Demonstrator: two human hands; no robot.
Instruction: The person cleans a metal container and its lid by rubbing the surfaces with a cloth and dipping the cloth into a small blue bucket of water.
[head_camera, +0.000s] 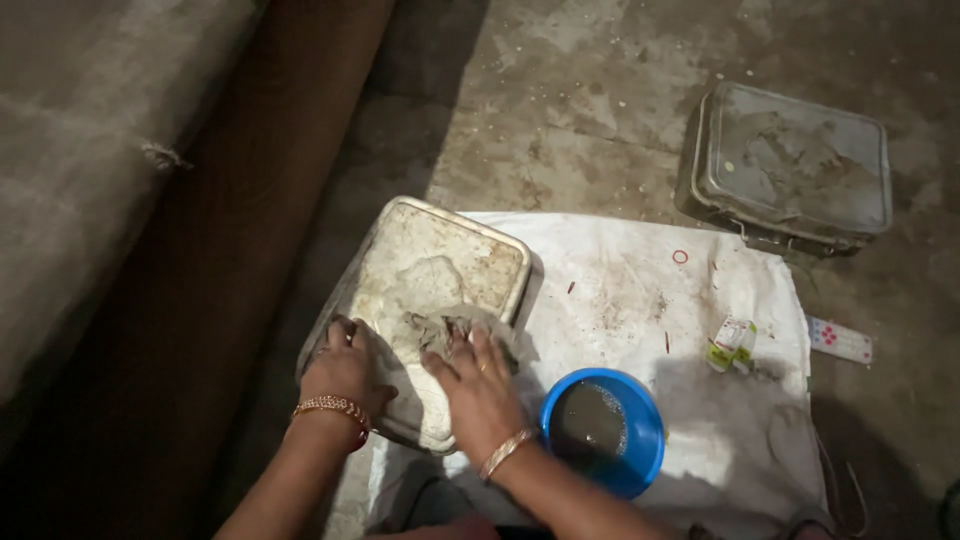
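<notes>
Head view: we look down on a white woven sheet (640, 300) spread on a rough concrete floor (560, 120). On the sheet's left edge, overhanging it, lies a square metal tin (440, 265), its upturned face smeared with pale residue. Our left hand (345, 375) grips the tin's near left edge, fingers curled over the rim. Our right hand (475, 385) lies flat, fingers spread narrowly, pressing a crumpled grey rag (455, 330) against the tin's near half. Just right of that hand, by the sheet's near edge, stands a blue plastic bowl (625, 450) holding dark water.

We judge the tin stiff and fairly light, likely slippery where wet, best steadied by its rolled rim; the rag looks soft, limp and damp, easy to bunch under the palm.

A second tin (790, 165), grimy too, rests on the floor off the sheet's far right corner. A small crumpled sachet (732, 343) lies near the sheet's right edge. The tin's near corner hides under our hands, the sheet's near edge is cut off, and the dark left side is hard to make out.
</notes>
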